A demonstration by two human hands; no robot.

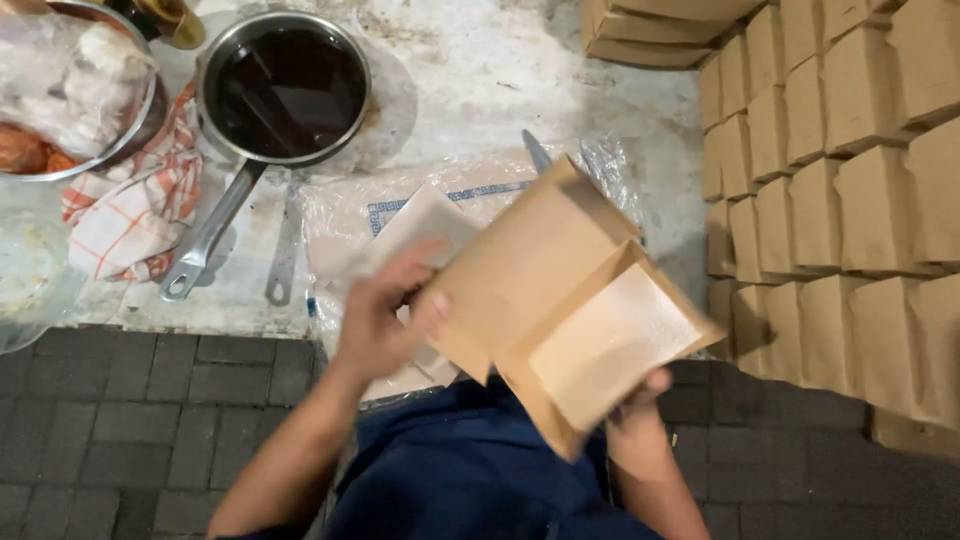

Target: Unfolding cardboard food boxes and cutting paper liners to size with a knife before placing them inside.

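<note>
A brown cardboard food box (545, 290) is held open in front of me, tilted, with a white paper liner (610, 335) lying inside its lower half. My right hand (640, 415) grips the box from below at its bottom edge. My left hand (385, 315), blurred, touches the box's left side with the fingers around its lid edge. Under the box lies a clear plastic pack of white paper sheets (400, 225) on the pale counter.
A steel saucepan (285, 85) with dark liquid stands at the upper left, its handle pointing down-left. A checked cloth (130, 205) and a bowl of bagged food (70, 85) lie left of it. Several closed brown boxes (840, 200) are stacked in rows on the right. Dark paving (140, 420) lies below.
</note>
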